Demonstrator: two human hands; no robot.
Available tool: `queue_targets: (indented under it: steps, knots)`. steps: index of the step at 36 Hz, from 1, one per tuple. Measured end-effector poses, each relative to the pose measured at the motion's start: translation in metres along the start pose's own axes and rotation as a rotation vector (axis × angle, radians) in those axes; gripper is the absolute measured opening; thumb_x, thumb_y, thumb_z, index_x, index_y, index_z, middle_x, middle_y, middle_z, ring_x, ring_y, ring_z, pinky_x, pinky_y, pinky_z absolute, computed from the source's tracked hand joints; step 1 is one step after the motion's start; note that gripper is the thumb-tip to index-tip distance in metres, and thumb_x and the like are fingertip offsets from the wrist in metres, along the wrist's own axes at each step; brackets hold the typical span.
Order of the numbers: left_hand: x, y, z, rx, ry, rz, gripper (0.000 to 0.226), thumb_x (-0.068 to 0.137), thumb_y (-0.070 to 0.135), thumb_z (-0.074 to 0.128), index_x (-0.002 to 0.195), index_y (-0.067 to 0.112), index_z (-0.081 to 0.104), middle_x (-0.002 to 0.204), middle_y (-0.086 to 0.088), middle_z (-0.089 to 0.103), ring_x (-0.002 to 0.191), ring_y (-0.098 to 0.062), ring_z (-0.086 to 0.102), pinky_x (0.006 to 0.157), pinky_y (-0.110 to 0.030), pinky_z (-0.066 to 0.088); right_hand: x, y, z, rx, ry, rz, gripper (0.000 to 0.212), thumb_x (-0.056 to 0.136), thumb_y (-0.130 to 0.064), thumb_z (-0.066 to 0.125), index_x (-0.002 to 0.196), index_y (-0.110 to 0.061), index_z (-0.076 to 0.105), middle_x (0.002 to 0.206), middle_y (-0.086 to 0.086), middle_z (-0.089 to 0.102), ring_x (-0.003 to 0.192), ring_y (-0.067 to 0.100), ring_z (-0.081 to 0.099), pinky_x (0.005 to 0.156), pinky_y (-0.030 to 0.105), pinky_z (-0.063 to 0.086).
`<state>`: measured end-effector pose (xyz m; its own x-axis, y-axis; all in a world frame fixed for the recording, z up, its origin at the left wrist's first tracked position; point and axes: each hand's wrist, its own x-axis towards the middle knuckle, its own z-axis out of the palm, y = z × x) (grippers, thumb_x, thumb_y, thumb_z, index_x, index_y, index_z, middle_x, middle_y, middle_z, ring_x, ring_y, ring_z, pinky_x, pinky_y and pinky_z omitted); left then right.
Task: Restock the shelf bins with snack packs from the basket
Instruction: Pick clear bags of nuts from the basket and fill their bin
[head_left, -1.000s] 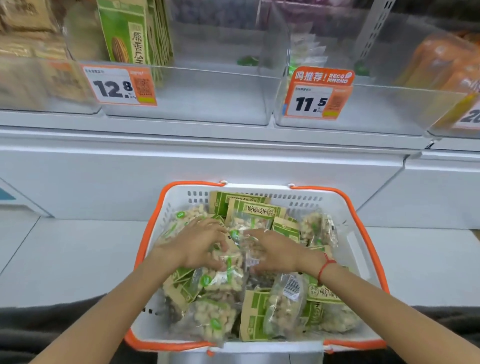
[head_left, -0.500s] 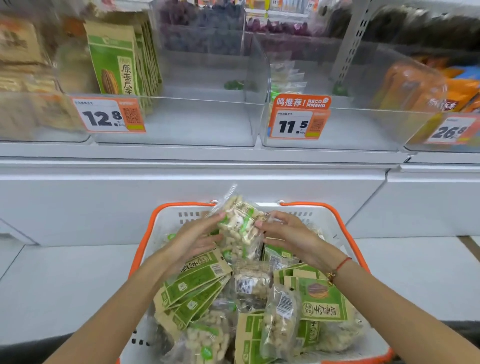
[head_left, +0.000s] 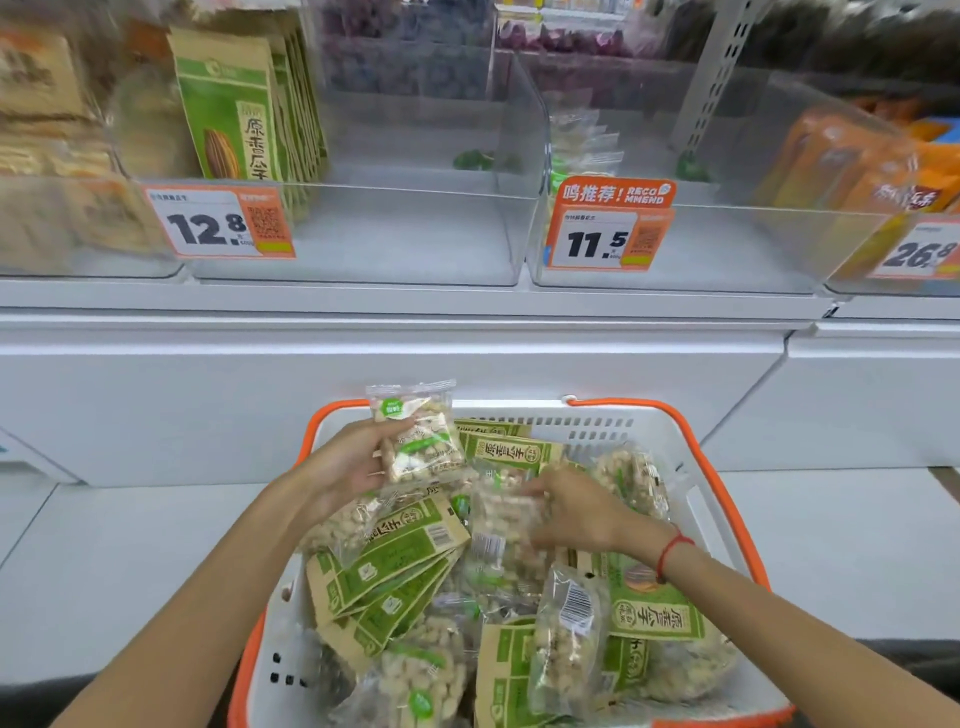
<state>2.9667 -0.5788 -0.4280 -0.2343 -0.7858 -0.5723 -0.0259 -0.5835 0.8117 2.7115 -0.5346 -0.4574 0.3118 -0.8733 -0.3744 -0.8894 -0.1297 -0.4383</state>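
A white basket with an orange rim (head_left: 727, 467) stands in front of me, filled with clear nut packs and green seed packs (head_left: 405, 561). My left hand (head_left: 343, 467) holds one clear nut pack (head_left: 421, 441) upright above the basket's back left. My right hand (head_left: 576, 514) is down in the middle of the basket with its fingers on another clear nut pack (head_left: 504, 525), which is blurred. Above, the clear shelf bin tagged 12.8 (head_left: 415, 234) holds green seed packs (head_left: 234, 114) at its left. The bin tagged 11.5 (head_left: 727, 249) holds a few clear packs at the back.
A white cabinet ledge (head_left: 467, 353) runs between basket and bins. Orange packs (head_left: 852, 161) fill the bin tagged 26.8 at the right. Beige packs (head_left: 47, 156) fill the bin at the far left. Purple packs sit on the shelf above.
My right hand let go of the lifted nut pack and dropped into the basket onto another clear pack. My left hand now holds the lifted pack alone. The view tilted up a little.
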Motion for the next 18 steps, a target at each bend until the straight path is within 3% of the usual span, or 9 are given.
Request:
queue_targets:
  steps: [2,4,6,8,9,11,13,16,18]
  knots:
    - [0.001,-0.002,-0.004,0.017,0.032,-0.026,0.021,0.090,0.025,0.060,0.108,0.015,0.057,0.064,-0.001,0.051,0.065,-0.015,0.046,0.063,-0.026,0.041,0.000,0.002,-0.005,0.025,0.279,-0.025,0.051,0.080,-0.024,0.073,0.128,-0.028,0.057,0.101,0.001,0.065,0.094,0.015,0.059,0.081,0.018,0.045]
    - [0.002,-0.004,-0.005,0.007,0.050,-0.027,0.028,0.093,0.025,0.057,0.118,0.013,0.055,0.065,-0.003,0.046,0.082,-0.023,0.054,0.069,-0.029,0.045,-0.005,0.005,-0.002,-0.041,0.449,-0.089,0.043,0.084,-0.022,0.069,0.125,-0.032,0.060,0.111,-0.004,0.059,0.102,0.013,0.052,0.086,0.022,0.047]
    - [0.003,-0.007,-0.007,-0.022,0.040,-0.030,0.037,0.092,0.027,0.057,0.127,0.012,0.054,0.079,-0.010,0.046,0.097,-0.026,0.055,0.076,-0.032,0.048,-0.008,0.015,0.009,-0.238,0.304,-0.170,0.033,0.089,-0.020,0.062,0.119,-0.034,0.064,0.118,-0.007,0.056,0.110,0.013,0.049,0.093,0.024,0.045]
    - [0.005,-0.008,-0.007,-0.046,0.046,-0.023,0.038,0.093,0.027,0.057,0.128,0.014,0.052,0.079,-0.010,0.047,0.090,-0.023,0.061,0.078,-0.033,0.050,-0.008,0.025,0.018,-0.214,0.121,-0.128,0.026,0.092,-0.022,0.057,0.111,-0.034,0.069,0.118,-0.009,0.058,0.109,0.013,0.054,0.096,0.031,0.046]
    - [0.005,-0.008,-0.007,-0.051,0.060,-0.022,0.036,0.093,0.026,0.056,0.127,0.015,0.052,0.070,-0.007,0.048,0.081,-0.019,0.063,0.080,-0.035,0.051,-0.006,0.028,0.019,-0.107,0.090,-0.094,0.024,0.092,-0.021,0.056,0.106,-0.033,0.071,0.110,-0.010,0.063,0.100,0.014,0.060,0.090,0.035,0.051]
    - [0.004,-0.007,-0.004,-0.046,0.075,-0.011,0.032,0.094,0.025,0.055,0.125,0.016,0.054,0.060,-0.003,0.050,0.069,-0.013,0.063,0.087,-0.037,0.049,0.000,0.027,0.014,0.089,0.135,-0.033,0.024,0.090,-0.015,0.057,0.091,-0.032,0.074,0.090,-0.019,0.067,0.080,0.015,0.067,0.075,0.039,0.056]
    - [0.006,-0.008,-0.003,-0.047,0.077,0.011,0.031,0.094,0.025,0.055,0.124,0.016,0.055,0.064,-0.004,0.051,0.067,-0.010,0.065,0.085,-0.036,0.048,0.009,0.022,0.004,0.199,0.286,0.009,0.025,0.090,-0.013,0.058,0.084,-0.032,0.073,0.086,-0.021,0.067,0.076,0.010,0.066,0.071,0.035,0.057]
    - [0.008,-0.008,0.000,-0.059,0.096,0.026,0.034,0.094,0.026,0.055,0.125,0.014,0.053,0.065,-0.004,0.050,0.059,-0.007,0.062,0.078,-0.033,0.045,0.026,0.018,-0.012,0.149,0.451,0.101,0.018,0.093,-0.021,0.055,0.109,-0.025,0.063,0.106,-0.004,0.067,0.087,0.009,0.060,0.076,0.028,0.054]
    - [0.008,-0.008,0.004,-0.054,0.091,0.038,0.037,0.094,0.027,0.054,0.128,0.012,0.049,0.077,-0.010,0.057,0.064,-0.008,0.064,0.083,-0.036,0.047,0.036,0.014,-0.019,0.165,0.344,0.223,0.040,0.095,-0.027,0.054,0.131,-0.013,0.045,0.123,0.005,0.058,0.099,0.017,0.058,0.081,0.026,0.048]
